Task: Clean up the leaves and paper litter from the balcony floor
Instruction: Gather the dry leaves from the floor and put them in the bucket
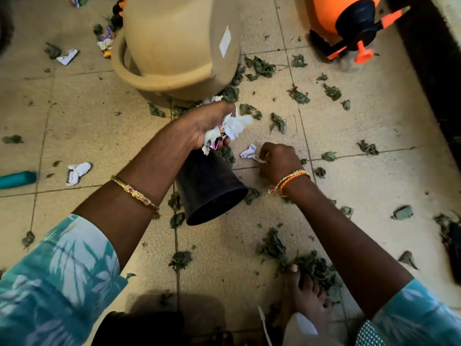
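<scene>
Crouching by an overturned black pot point(209, 188), a person is clutching crumpled paper point(234, 126) in the left hand point(204, 126) while the right hand point(278, 159) is pinching a paper scrap point(259, 159) just beside the pot's base, likely featherlight, soft and best gathered by bunching.

Matt black plastic pot point(209, 188), crumpled paper point(234, 126), rough beige tiles point(99, 121).

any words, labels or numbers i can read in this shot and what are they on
No text can be read.
White sticker on the tan pot: looks blank.
Crumpled papers in the left hand: coloured print, too crumpled and blurred to read.
Paper scraps on the floor: print unreadable.
</scene>
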`<act>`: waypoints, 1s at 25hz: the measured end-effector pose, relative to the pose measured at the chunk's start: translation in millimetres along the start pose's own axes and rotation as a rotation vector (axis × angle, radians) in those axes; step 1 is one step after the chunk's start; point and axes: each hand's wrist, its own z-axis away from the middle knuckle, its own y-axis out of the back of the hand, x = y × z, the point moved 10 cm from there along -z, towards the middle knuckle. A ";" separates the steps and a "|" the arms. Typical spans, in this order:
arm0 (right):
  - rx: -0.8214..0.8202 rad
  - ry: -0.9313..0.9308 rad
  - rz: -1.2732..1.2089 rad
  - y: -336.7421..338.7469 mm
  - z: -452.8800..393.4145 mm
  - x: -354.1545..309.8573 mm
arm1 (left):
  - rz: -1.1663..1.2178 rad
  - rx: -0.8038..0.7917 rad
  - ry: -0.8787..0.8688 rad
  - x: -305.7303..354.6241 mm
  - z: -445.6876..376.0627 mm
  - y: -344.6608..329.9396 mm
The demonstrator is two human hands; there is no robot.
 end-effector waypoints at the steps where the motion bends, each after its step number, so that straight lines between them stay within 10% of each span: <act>1: 0.037 -0.014 -0.047 6.5 -1.5 4.4 | -0.015 -0.001 0.004 -0.9 2.0 1.5; 7: 0.097 -0.148 -0.686 56.5 -11.4 24.0 | 0.004 -0.040 -0.005 2.8 6.5 5.0; 18: 0.012 -0.070 -0.705 88.8 2.0 4.8 | -0.065 -0.203 -0.016 17.1 7.4 -53.2; 25: -0.253 -0.310 0.201 32.1 58.1 74.8 | -0.086 -0.222 0.011 17.3 -5.7 -69.6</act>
